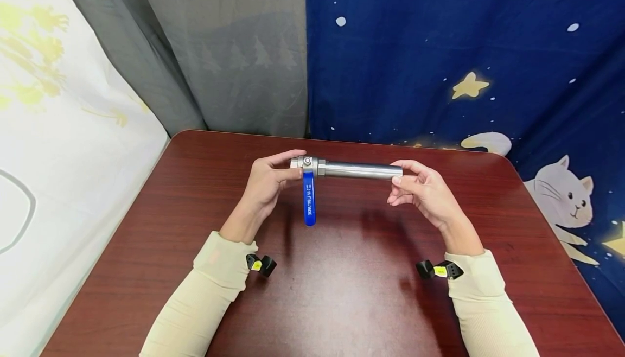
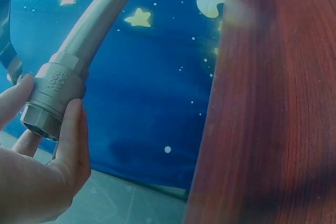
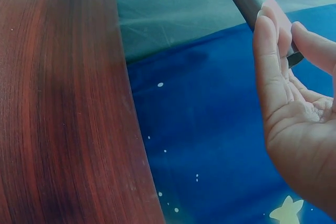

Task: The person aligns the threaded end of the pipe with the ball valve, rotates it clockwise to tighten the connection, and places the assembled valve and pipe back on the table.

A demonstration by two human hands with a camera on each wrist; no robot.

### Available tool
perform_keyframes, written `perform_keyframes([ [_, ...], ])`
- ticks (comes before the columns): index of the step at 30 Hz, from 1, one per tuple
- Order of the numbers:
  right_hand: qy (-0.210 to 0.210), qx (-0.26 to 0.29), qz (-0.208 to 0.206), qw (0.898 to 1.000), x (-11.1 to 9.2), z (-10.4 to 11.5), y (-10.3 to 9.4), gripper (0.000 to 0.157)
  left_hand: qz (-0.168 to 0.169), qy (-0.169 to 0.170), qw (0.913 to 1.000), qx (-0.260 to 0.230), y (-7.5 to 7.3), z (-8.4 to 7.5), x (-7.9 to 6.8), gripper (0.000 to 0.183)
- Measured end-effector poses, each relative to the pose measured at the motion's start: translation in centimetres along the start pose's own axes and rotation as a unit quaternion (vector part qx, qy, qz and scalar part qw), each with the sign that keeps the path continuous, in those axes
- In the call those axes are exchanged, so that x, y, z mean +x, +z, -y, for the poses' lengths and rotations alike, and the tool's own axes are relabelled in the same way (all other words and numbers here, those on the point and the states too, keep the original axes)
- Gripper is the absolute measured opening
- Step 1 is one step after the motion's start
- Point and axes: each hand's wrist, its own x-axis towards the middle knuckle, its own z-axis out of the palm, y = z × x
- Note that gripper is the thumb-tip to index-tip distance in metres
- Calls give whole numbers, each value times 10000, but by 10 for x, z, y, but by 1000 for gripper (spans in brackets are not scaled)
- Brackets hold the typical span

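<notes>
A steel ball valve with a length of steel pipe joined to its right side is held level above the table. Its blue lever handle, printed with "BALL VALVE", points toward the person. My left hand grips the valve's left end between thumb and fingers. In the left wrist view the valve body shows raised lettering and a hexagonal open end. At the pipe's far right end, my right hand pinches it with thumb and fingertips. The right wrist view shows the pipe's end between them.
A dark red wooden table with rounded corners lies below both hands. Behind it hang a grey curtain and a blue curtain with stars and a white cat. White patterned fabric hangs along the left side.
</notes>
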Motion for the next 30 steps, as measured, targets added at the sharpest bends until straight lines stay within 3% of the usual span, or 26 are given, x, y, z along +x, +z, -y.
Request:
perform_keyframes([
  [19, -48, -326, 94, 9994, 1, -2, 3, 21, -82, 89, 9999, -60, -1, 0, -3, 42],
  [30, 171, -362, 145, 9991, 1, -5, 3, 11, -84, 227, 9986, 470, -2, -1, -5, 44],
])
